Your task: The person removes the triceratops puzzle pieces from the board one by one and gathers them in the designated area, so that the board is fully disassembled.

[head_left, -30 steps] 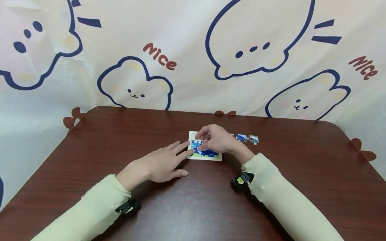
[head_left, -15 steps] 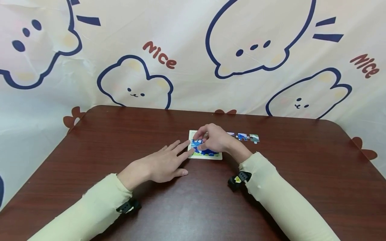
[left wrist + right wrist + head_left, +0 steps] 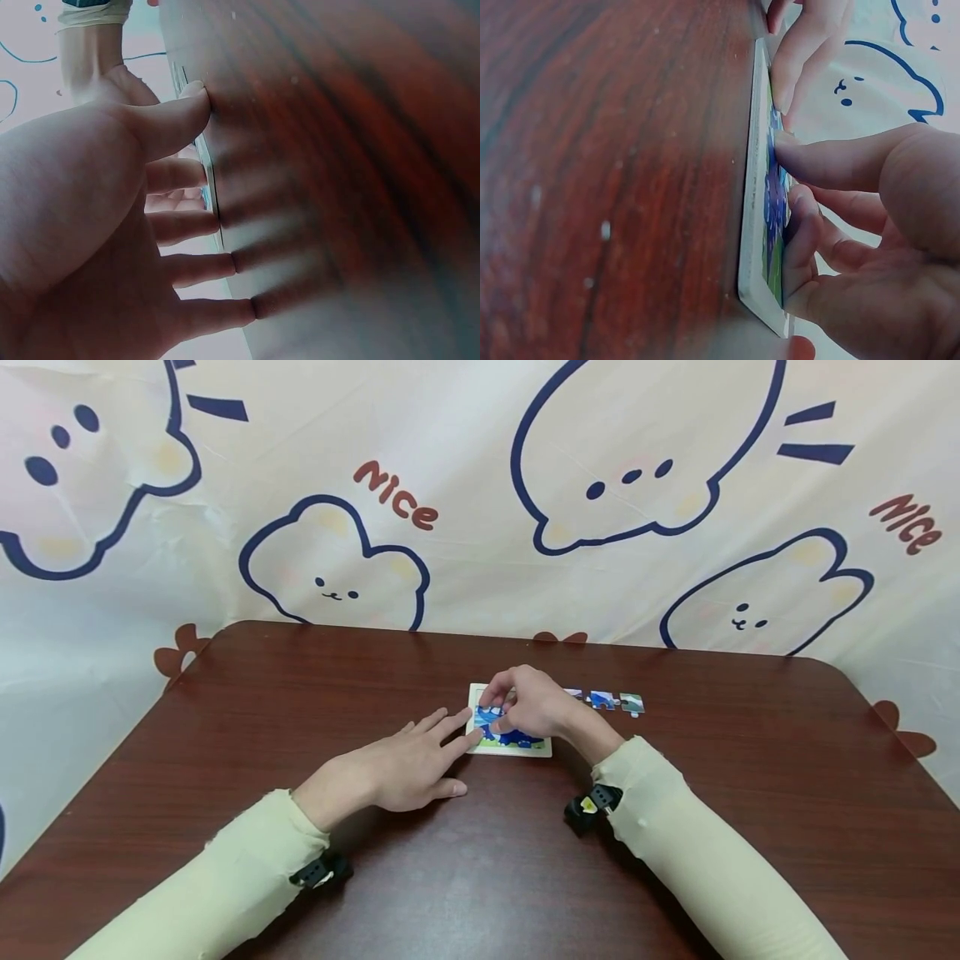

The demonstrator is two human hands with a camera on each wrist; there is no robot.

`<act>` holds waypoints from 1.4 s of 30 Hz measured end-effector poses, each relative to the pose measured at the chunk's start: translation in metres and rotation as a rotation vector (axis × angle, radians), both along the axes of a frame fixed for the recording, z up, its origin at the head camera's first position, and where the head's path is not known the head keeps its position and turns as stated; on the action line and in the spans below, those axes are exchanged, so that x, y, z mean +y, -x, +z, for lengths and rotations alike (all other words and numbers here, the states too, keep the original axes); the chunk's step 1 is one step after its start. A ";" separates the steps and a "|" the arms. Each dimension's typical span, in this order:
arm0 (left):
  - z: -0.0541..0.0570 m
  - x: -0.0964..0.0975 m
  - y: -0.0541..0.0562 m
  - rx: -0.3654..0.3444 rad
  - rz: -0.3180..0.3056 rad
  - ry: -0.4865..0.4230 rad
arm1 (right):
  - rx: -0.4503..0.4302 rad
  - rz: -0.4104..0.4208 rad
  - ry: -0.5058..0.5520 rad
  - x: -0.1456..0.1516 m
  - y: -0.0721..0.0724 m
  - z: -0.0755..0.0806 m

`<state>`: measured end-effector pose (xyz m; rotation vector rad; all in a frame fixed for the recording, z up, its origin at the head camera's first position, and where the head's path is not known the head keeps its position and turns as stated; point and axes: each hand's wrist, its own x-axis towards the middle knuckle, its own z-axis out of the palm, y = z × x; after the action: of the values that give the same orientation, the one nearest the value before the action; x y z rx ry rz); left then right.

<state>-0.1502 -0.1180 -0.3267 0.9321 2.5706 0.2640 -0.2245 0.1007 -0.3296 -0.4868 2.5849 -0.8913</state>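
Observation:
A square jigsaw puzzle (image 3: 517,741) in a pale frame lies flat on the table, showing a blue cartoon figure over green. My left hand (image 3: 397,768) is spread flat with fingers straight, its fingertips touching the table and the frame's left side. Above the puzzle, my right hand (image 3: 528,702) is bent down, thumb and index finger pinching a blue puzzle piece (image 3: 489,717) at the upper left of the picture. In the right wrist view the thumb (image 3: 825,161) presses on the picture surface and the other fingers are curled. Much of the picture is hidden beneath this hand.
Several loose puzzle pieces (image 3: 602,700) lie in a row right of the frame, partly behind the right wrist. The dark brown wooden table (image 3: 300,677) meets a printed cloth backdrop (image 3: 480,527) at its far edge. Black wrist cameras sit below both sleeves.
The right hand and forearm have shifted very slightly left, still over the same spot on the puzzle. The left hand stays in place.

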 end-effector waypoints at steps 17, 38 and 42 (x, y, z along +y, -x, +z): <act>-0.011 -0.003 0.007 -0.009 0.005 -0.025 | 0.057 -0.001 0.059 0.000 -0.003 -0.003; 0.006 0.003 -0.001 -0.020 0.003 -0.018 | 0.035 0.051 0.004 0.006 -0.004 0.000; 0.004 0.002 0.000 -0.028 0.007 -0.018 | 0.042 0.057 0.002 0.006 -0.005 0.000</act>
<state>-0.1500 -0.1165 -0.3224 0.9196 2.5505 0.3002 -0.2197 0.1070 -0.3299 -0.5823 2.5946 -0.8730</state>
